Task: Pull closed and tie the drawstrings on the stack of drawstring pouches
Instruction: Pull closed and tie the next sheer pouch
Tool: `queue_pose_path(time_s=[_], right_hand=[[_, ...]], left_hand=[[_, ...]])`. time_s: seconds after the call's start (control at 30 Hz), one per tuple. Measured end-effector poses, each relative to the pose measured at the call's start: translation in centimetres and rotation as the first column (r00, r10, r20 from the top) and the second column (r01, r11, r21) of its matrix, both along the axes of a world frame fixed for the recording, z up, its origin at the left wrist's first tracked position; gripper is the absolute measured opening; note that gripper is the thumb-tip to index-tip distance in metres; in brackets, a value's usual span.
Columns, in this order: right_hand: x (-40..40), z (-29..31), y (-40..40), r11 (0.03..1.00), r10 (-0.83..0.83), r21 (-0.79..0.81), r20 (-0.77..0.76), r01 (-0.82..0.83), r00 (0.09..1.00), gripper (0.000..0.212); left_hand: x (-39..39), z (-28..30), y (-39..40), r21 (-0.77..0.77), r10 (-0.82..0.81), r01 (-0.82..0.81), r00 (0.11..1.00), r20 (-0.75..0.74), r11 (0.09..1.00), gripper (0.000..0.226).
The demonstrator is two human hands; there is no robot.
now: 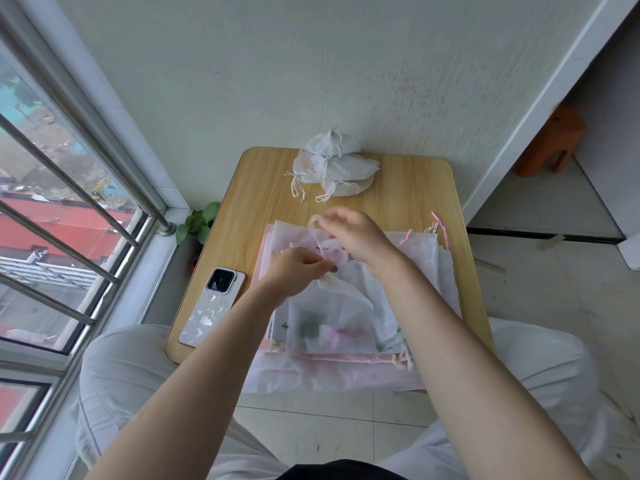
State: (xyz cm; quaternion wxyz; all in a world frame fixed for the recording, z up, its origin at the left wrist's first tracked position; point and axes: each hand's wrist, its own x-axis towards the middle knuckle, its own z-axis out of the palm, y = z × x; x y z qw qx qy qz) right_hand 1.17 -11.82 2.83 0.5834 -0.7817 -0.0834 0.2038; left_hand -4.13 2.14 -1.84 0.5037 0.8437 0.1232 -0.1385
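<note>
So, nearest thing on the bench (pixel 408 174) is the stack of flat pouches (pixel 346 327), overhanging the near edge toward the person's lap. Sheer white and pink layers; can't count them, too many overlapping edges.

Top pouch (pixel 337 306) is the one in work. Its neck is gathered into a bunch at its far-left corner, and its body fans out toward the near right.

Left hand (pixel 294 268) has fingers curled, pinching that gathered neck. It's the nearer hand and acts as the anchor.

Drawstring (pixel 316 233) runs from the neck up and away, roughly near-to-far, ending in a loop. Right hand (pixel 353 230) sits just beyond the left, fingers bent down over the loop end. It's motion-blurred, so I read it as pinching the string, but the exact grip isn't clear.

Key relation: string axis runs straight between the two hands, left at the neck, right at the far end. Judging from that, the knot gets formed right above the left-hand pinch.

Loose pink and white string ends (pixel 437 225) stick out at the stack's far-right corner, well apart from both hands.

Phone (pixel 214 303): one, face down, left of the stack, near the bench edge.

Farthest, against the wall: pile of tied white pouches (pixel 334 164), cinched with strings dangling. I count about four; the overlap makes it uncertain.
</note>
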Motion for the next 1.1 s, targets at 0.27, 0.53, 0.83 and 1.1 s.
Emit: queue_pose_path(time_s=[0.27, 0.53, 0.83, 1.1], right_hand=[[-0.3, -4.4, -0.9, 0.993, 0.034, -0.114, 0.075, -0.026, 0.997, 0.019], [-1.8, -5.8, -0.4, 0.989, -0.015, -0.143, 0.185, 0.042, 0.983, 0.022], [-1.5, -6.2, -2.1, 0.999, -0.008, -0.051, 0.026, 0.009, 1.0, 0.018], [-1.5, -4.8, -0.4, 0.987, 0.084, -0.143, 0.055, -0.075, 0.995, 0.024]], left_hand=[[0.5, 0.0, 1.0, -0.383, 0.132, -0.203, 0.97, -0.202, 0.901, 0.021], [0.8, 0.4, 1.0, -0.375, 0.152, -0.242, 0.955, -0.254, 0.895, 0.018], [0.3, 0.0, 1.0, -0.185, 0.191, -0.2, 0.98, -0.063, 0.962, 0.02], [0.2, -0.4, 0.2, -0.008, 0.172, -0.173, 0.973, 0.156, 0.985, 0.013]])
